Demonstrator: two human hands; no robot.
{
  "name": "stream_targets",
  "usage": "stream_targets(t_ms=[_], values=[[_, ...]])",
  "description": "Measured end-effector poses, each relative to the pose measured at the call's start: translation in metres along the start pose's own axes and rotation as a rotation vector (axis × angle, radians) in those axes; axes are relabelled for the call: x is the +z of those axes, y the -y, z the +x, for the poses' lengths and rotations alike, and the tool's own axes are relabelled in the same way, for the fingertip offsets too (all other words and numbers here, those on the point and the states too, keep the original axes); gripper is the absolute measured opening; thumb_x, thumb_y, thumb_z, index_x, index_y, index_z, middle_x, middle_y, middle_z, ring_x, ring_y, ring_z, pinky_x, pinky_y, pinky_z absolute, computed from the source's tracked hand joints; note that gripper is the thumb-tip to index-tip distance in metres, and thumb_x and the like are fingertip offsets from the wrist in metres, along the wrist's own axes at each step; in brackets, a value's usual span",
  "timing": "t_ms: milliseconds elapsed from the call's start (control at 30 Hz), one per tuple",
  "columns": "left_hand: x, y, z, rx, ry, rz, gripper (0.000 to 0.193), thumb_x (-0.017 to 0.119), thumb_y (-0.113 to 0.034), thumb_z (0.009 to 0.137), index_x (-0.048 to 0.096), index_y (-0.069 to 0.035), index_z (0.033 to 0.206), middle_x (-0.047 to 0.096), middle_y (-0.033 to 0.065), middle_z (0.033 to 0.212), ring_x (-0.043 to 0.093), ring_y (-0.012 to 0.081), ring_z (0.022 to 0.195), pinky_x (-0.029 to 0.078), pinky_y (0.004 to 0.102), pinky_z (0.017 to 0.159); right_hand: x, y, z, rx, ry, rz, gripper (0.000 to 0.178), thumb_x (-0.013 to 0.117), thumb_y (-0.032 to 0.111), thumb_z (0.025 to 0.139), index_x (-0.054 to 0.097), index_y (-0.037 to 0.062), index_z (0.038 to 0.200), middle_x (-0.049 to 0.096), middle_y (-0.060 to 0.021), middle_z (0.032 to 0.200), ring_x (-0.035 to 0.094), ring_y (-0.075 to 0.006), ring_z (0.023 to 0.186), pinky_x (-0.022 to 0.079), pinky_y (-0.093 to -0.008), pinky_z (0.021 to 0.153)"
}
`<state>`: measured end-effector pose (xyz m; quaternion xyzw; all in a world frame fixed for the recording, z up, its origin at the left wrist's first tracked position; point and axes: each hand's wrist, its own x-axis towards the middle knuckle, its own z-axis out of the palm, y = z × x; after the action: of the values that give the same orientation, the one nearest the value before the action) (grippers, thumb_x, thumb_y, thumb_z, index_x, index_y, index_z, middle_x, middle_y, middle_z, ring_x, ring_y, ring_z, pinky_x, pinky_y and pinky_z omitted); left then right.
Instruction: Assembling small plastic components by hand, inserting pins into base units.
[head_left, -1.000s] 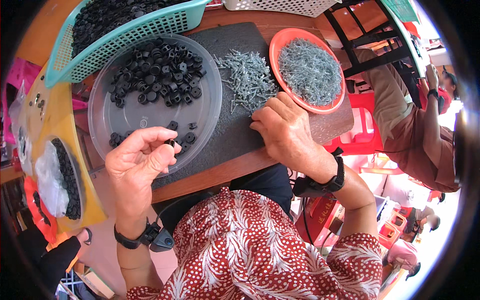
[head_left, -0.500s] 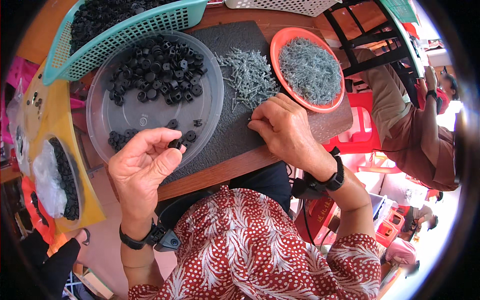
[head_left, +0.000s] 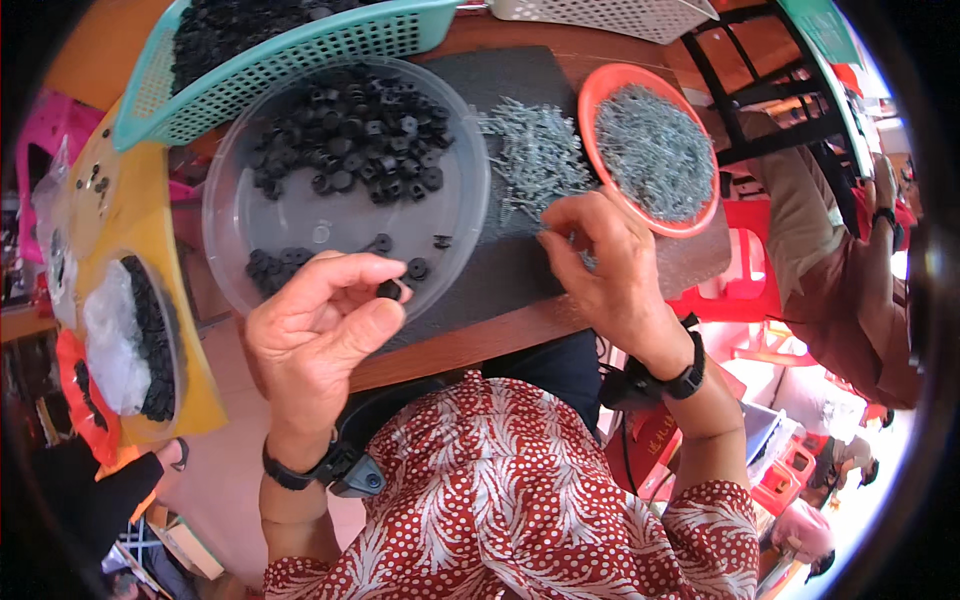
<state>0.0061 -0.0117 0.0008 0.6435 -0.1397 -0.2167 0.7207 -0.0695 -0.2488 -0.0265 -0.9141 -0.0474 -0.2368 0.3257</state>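
Observation:
My left hand (head_left: 315,335) pinches a small black plastic knob (head_left: 389,290) between thumb and fingers, over the near rim of a clear round tub (head_left: 340,220). Inside that tub, many similar black pieces (head_left: 345,140) are heaped at the far side, with a smaller group at the near left. On the dark mat to the right lies a loose pile of silvery screws (head_left: 540,155). Just on the near side of it, my right hand (head_left: 620,275) is curled, with bits of silvery metal like screws showing between its fingers. Its thumb and forefinger tips are close together.
An orange-red bowl (head_left: 588,110) full of screws stands to the right of the pile. Behind the tub, a teal basket (head_left: 300,70) holds more black parts. A white basket (head_left: 610,15) is at the back. A yellow table (head_left: 205,390) stands at left; a person (head_left: 820,270) is at right.
My right hand has lifted away from the mat beside the screw pile, its fingers now curled. The left hand still holds the black knob. The whole view has shifted slightly.

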Motion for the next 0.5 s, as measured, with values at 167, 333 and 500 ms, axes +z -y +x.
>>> stream_targets(t_ms=[167,333,500], values=[[0.004,0.009,-0.001,0.095,0.050,-0.087,0.029,0.071,0.004,0.076,0.060,0.005,0.102,0.060,0.0045,0.093,0.056,0.0086,0.081,0.046,0.0203,0.074,-0.005,0.023,0.009,0.140,0.010,0.185,0.024,0.062,-0.008,0.074,0.061,0.0001,0.097,0.056,-0.0099,0.076,0.053,-0.0244,0.068,0.043,-0.0333,0.061],[0.003,0.010,-0.001,0.188,0.069,0.041,0.027,0.073,0.002,0.075,0.062,0.004,0.099,0.059,0.0045,0.093,0.055,0.0090,0.079,0.045,0.0207,0.071,0.011,0.045,0.013,0.375,-0.059,0.681,0.013,0.066,-0.003,0.079,0.062,-0.0004,0.092,0.060,-0.0038,0.082,0.054,-0.0093,0.073,0.044,-0.0233,0.065],[0.008,0.009,-0.003,0.201,0.026,0.117,0.025,0.074,-0.001,0.073,0.064,0.002,0.095,0.061,0.0060,0.089,0.055,0.0101,0.075,0.045,0.0215,0.067,0.021,0.063,0.014,0.437,-0.016,0.892,0.014,0.067,0.000,0.082,0.061,-0.0013,0.094,0.061,-0.0036,0.086,0.055,-0.0073,0.076,0.045,-0.0217,0.068]])
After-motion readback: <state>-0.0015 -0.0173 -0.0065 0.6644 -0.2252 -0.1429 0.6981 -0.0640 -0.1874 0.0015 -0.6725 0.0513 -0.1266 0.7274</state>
